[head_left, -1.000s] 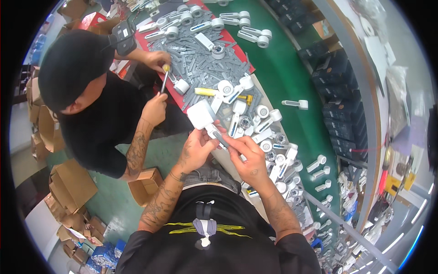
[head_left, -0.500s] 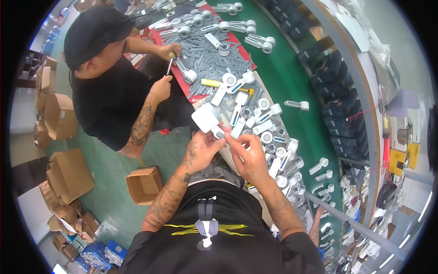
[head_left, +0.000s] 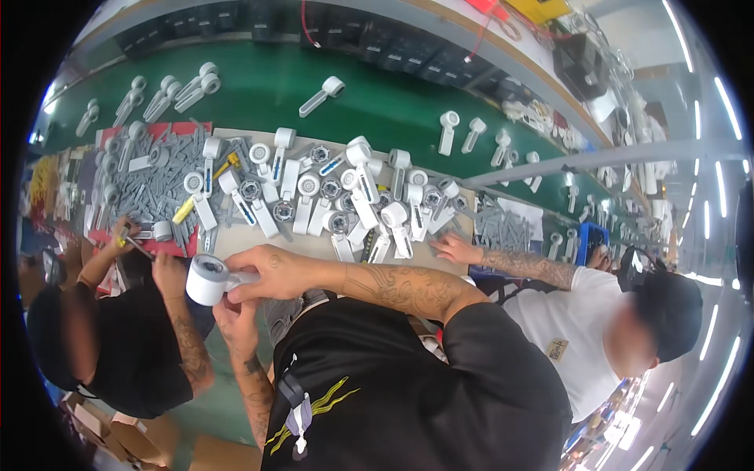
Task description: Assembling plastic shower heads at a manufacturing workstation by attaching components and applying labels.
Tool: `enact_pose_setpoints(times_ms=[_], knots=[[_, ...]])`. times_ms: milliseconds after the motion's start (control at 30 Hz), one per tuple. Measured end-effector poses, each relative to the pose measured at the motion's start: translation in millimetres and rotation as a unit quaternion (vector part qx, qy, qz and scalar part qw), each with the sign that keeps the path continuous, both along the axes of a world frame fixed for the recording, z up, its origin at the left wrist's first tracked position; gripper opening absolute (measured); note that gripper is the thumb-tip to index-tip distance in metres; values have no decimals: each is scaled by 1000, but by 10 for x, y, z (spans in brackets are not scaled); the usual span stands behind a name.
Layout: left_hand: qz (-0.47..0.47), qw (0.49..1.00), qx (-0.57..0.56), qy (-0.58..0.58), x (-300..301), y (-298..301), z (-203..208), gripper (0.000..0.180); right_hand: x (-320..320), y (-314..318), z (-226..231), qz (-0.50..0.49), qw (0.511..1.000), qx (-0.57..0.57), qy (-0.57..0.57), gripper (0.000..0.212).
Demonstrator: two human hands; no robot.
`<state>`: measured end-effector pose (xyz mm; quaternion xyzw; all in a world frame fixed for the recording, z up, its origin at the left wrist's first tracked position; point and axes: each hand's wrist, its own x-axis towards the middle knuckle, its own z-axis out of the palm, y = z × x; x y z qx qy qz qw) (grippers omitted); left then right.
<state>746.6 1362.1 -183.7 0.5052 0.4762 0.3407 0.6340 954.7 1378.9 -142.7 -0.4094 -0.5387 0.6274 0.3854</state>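
I hold a white handheld device (head_left: 207,280) with a round drum-shaped head and a stubby handle in front of my body, short of the table. My right hand (head_left: 271,272) is closed around the handle, its forearm reaching across from the right. From below, my left hand (head_left: 235,320) also grips the handle end, its fingers partly hidden by the right hand. The device's head sticks out to the left of both hands, with a dark opening on its top side. Many similar round-headed devices (head_left: 309,187) lie heaped on the table just beyond.
Grey plastic strips (head_left: 149,188) pile on a red mat; more grey strips (head_left: 503,226) lie rightward. Behind the table runs a green belt (head_left: 267,94) carrying devices. One person (head_left: 133,330) works at left with a screwdriver; another (head_left: 565,314) at right reaches to the table. Cartons (head_left: 141,436) stand lower left.
My view has swung to the right, bringing the second person into sight. The device has turned in my hands, its head's opening now showing. Both hands still hold it.
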Motion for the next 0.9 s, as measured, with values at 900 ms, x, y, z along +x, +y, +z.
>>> enact_pose_setpoints(times_ms=[900], knots=[[38, 993, -9, -111, -38, 230, 50, 59, 46, -286, -10, -164, 979, 92, -73, 44]])
